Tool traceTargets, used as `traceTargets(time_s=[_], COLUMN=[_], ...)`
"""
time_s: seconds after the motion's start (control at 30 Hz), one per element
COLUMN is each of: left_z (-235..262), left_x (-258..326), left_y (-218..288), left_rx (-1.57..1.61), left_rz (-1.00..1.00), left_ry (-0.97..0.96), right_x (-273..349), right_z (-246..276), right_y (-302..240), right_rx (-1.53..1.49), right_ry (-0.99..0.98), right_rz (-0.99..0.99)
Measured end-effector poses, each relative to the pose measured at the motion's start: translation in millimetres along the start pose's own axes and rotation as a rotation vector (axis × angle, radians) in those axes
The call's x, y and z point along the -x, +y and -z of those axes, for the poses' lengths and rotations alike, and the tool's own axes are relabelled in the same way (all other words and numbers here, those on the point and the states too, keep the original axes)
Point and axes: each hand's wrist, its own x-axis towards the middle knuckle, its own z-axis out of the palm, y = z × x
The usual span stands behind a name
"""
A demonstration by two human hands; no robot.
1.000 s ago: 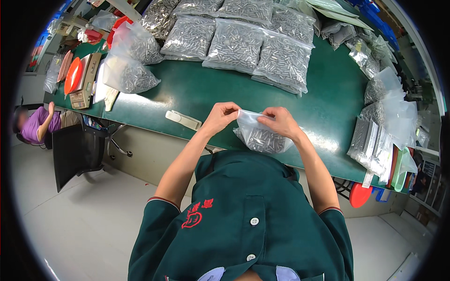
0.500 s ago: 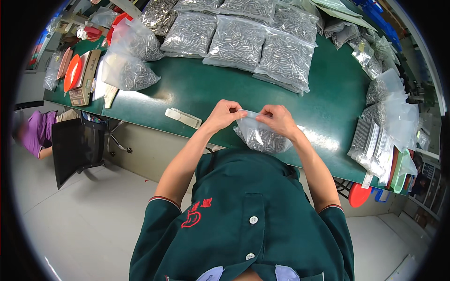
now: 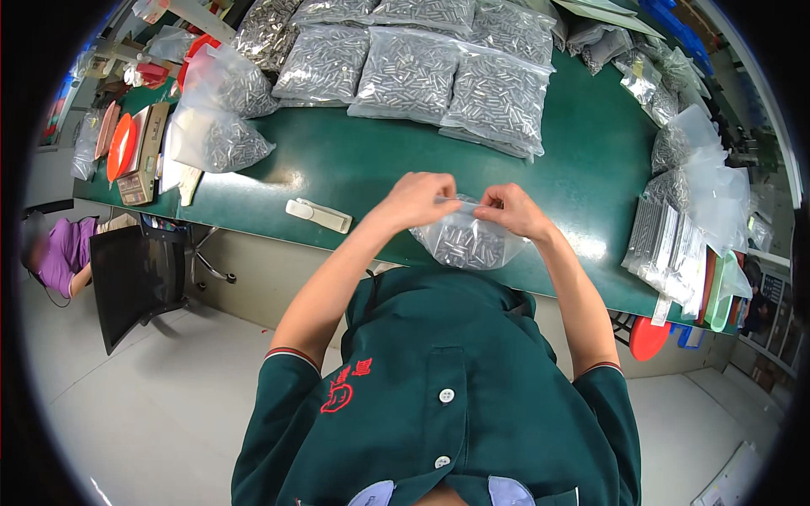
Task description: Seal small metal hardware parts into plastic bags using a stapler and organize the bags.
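Observation:
A clear plastic bag full of small silvery metal pins or tubes sits at the table's near edge, in front of my body. My left hand pinches its top edge between thumb and fingers. A short way to the right, my right hand pinches the same edge. Both hands are closed, with a small gap of plastic between them. Left of my left hand lies a flat off-white hand tool, untouched; its exact kind is unclear.
Filled bags of metal parts lie in rows across the green table. At left are more bags and a scale with an orange dish. Bundled strips lie at right. A person is by a black chair.
The whole view has shifted slightly. My left hand has moved right along the bag's top edge, closer to my right hand. Both hands still pinch the bag.

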Motion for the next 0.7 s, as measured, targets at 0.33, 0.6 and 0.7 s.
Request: traceTargets(time_s=[0.33,0.6,0.7], left_z=[-28,-37,-60], left_x=[-10,-17,-17], left_y=[-20,-28,-51], left_rx=[0.288,0.445,0.397], left_rz=[0.063,0.067,-0.126], left_ry=[-0.085,-0.013,0.173], right_x=[20,11,-29], right_z=[38,36,-16], right_y=[30,-29,-130], right_rx=[-0.034,0.724,0.452], right_ry=[-0.143,0.119,0.22], right_rz=[-0.088,0.11,0.411])
